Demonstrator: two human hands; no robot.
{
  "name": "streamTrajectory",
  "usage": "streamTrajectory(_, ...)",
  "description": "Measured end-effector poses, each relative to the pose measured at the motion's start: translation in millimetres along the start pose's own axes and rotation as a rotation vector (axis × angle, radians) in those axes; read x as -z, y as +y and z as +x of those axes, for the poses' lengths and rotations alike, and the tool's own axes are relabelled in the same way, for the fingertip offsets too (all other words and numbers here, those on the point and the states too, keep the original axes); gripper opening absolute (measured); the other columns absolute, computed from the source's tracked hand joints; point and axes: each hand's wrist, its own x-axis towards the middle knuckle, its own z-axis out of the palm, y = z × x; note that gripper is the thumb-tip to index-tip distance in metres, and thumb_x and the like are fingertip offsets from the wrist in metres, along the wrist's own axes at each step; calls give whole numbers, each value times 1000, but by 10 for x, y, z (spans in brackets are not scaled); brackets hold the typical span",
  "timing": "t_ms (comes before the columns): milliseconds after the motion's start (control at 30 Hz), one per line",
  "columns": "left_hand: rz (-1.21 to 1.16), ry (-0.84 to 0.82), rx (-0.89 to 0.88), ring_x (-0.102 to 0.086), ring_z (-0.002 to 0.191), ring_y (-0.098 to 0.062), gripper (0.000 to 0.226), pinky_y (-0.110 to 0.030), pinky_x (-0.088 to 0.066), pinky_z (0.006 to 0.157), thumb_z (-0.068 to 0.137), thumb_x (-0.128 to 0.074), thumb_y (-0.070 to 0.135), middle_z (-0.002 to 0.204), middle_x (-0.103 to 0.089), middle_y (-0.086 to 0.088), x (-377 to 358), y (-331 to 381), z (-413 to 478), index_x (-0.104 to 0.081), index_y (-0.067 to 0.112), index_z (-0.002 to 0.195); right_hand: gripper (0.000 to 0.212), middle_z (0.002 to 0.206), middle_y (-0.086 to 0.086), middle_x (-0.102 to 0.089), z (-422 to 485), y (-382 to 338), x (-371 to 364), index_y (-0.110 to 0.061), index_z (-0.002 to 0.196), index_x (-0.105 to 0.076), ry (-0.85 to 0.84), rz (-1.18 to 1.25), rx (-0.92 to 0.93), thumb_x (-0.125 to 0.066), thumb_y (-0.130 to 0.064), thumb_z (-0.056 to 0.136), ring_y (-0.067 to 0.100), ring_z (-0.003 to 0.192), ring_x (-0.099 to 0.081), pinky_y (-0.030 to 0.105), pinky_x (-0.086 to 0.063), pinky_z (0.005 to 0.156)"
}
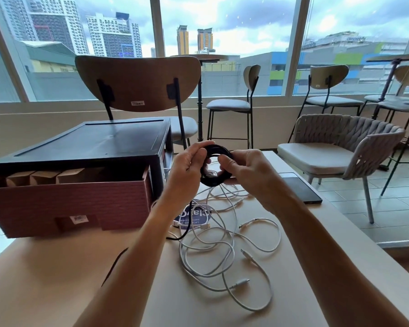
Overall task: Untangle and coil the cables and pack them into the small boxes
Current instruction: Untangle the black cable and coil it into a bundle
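At the far left the small boxes (45,177) stood open-topped in a row inside a reddish drawer (69,204), pulled out from under a black stand (80,145); they were well apart from the work. The left hand (187,166) was curled round the left rim of the black coil (214,182), thumb on top; the coil was held in the air above the table (57,279), between the two hands. The right hand (248,171) pinched the opposite rim, one fingertip hooked into the centre hole. A loose black length (178,236) lay on the table below the left wrist; whether it joined the coil could not be told.

The step looked like closing off the coil; it would go best with the left grip kept firm so the loops stayed stacked, the right hand feeding any spare end round evenly, and the ring kept small enough for a box mouth. Lower right, the white cables (222,246) lay tangled and untouched; lifting the coil clear of them would avoid snagging. A dark tablet (298,187) lay at the table's right edge.
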Motion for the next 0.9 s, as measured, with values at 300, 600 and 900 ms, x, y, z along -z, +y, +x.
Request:
streamTrajectory(300,161,-157,15,-61,72,-7,28,-29,-53,76,105,-47,14,85,-70,3,129,64,10,-67,15,123,21,91,17,-68,-57,-97,37,0,110,-68,-114,-58,7,-57,-14,99,28,82,-72,38,-62,75)
streamTrajectory(600,137,-367,219,-50,59,-10,24,-22,-47,63,107,-40,19,69,-52,-3,243,49,-8,-57,9,120,15,80,8,-64,30,-66,353,-6,92,-71,259,221,-55,-61,-16,97,14,68,-67,24,-57,65)
streamTrajectory(900,164,-276,345,-49,59,-4,18,-29,-57,75,105,-46,14,66,-47,1,399,-67,3,-60,8,95,16,82,5,-65,41,-41,645,-6,89,-68,464,458,-105,-60,-17,97,8,65,-67,17,-54,60)
